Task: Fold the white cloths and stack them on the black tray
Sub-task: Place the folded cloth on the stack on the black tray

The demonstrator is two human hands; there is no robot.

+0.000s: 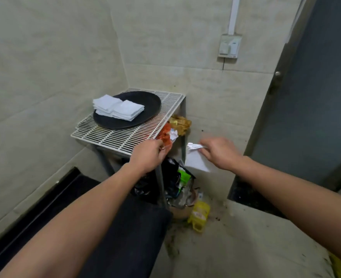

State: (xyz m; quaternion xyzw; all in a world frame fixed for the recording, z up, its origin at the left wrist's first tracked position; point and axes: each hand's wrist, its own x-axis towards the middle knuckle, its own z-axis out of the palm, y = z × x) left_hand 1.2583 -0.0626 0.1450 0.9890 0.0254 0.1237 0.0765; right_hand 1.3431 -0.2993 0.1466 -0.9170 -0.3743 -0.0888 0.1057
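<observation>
A white wire rack (113, 137) stands in the tiled corner and serves as the worktop. On it sits a round black tray (145, 105), with two stacks of folded white cloths (118, 107) side by side on its left half; the left stack overhangs the tray's rim a little. Below the rack's near edge a black bag (145, 187) of rubbish shows only in part, hidden by the left forearm and the rack's leg.

The left hand (147, 155) hovers at the rack's front right corner, fingers curled together; something small seems pinched at the fingertips, but it is too blurred to name, so whether the hand grips anything cannot be told. Red and yellow wrappers (173, 127) crowd just behind it.

The right hand (219, 152) is clamped on a white cloth (195, 160), bunched at its top edge, the rest hanging flat in the air beside the rack. A yellow package (199, 214) lies on the floor below.
</observation>
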